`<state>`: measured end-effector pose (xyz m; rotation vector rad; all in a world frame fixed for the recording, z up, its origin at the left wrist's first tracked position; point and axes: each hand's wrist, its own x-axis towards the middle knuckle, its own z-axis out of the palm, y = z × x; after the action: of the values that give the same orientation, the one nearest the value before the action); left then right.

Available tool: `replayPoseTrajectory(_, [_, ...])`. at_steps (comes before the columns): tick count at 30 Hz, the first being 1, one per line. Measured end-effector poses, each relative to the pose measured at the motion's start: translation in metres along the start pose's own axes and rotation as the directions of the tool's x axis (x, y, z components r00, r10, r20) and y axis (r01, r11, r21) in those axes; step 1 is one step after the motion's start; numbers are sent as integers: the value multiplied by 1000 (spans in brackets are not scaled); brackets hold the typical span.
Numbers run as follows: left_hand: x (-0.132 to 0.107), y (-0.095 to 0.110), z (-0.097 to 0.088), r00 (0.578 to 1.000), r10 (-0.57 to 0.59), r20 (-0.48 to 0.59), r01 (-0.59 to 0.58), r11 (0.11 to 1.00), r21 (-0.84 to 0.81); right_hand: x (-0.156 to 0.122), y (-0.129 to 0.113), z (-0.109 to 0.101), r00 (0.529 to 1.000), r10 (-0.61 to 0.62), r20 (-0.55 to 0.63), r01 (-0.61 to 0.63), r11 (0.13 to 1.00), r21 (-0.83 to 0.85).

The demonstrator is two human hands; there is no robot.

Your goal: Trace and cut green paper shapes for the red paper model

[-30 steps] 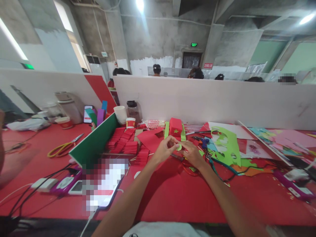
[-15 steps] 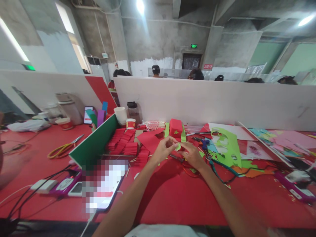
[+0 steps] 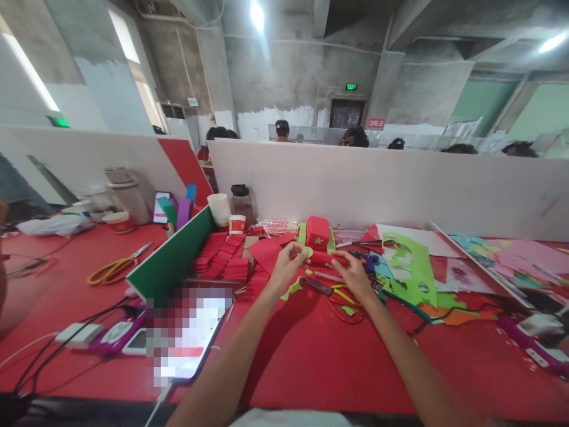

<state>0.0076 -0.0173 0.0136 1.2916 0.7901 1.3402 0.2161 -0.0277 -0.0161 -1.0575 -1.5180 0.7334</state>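
My left hand [image 3: 288, 267] pinches a small light-green paper piece [image 3: 308, 252] between thumb and fingertips. To its right, my right hand [image 3: 354, 274] has its fingers apart and slightly bent, close to a red paper piece [image 3: 323, 258]; whether they touch it is unclear. Just behind the hands stands a red box-like paper shape [image 3: 318, 230] bearing a green star, with green strips at its sides. Scissors [image 3: 331, 290] with yellow and red handles lie below my hands, beside small green scraps [image 3: 294, 286].
Stacked red paper pieces [image 3: 222, 255] sit on the left by a green divider [image 3: 173, 255]. A charging phone [image 3: 200, 338] lies in front. At right are a cut green sheet [image 3: 406, 267] and a blue glue gun [image 3: 370, 261]. A white partition [image 3: 377, 184] stands behind.
My hands have moved apart: the right has let go of the green piece and shifted right, while the left keeps it and has moved left. More of the scissors shows.
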Motion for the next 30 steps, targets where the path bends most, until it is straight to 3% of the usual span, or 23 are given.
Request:
replayPoseTrajectory(3, [1, -6, -3, 998, -21, 61, 14, 993, 120, -4, 8, 6, 984, -76, 163, 112, 967, -228])
replayPoseTrajectory(6, [2, -16, -6, 992, -12, 128, -23, 962, 272, -5, 7, 5, 958, -146, 247, 246, 861, -445])
replayPoseTrajectory(10, [6, -32, -11, 990, -13, 137, -36, 935, 352, -6, -11, -9, 949, -96, 301, 267, 756, -598])
replayPoseTrajectory(12, [7, -39, -13, 989, -35, 144, -18, 937, 348, -9, -22, -16, 906, 13, 424, 280, 732, -621])
replayPoseTrajectory(14, [8, -44, -14, 984, -64, 165, 0, 932, 361, -13, -29, -22, 822, 122, 556, 317, 713, -625])
replayPoseTrajectory(16, [8, -48, -16, 979, -84, 185, 3, 916, 401, -17, -30, -25, 780, 155, 606, 359, 683, -637])
replayPoseTrajectory(21, [11, -49, -18, 981, -37, 188, -66, 854, 517, -20, -20, -30, 768, 204, 608, 366, 639, -676])
replayPoseTrajectory(26, [23, -37, -20, 988, 56, 146, -133, 790, 599, -22, -7, -35, 743, 121, 658, 393, 718, -575])
replayPoseTrajectory(30, [38, -20, -22, 987, 96, 131, -154, 815, 558, -25, -1, -37, 738, 127, 662, 401, 708, -582])
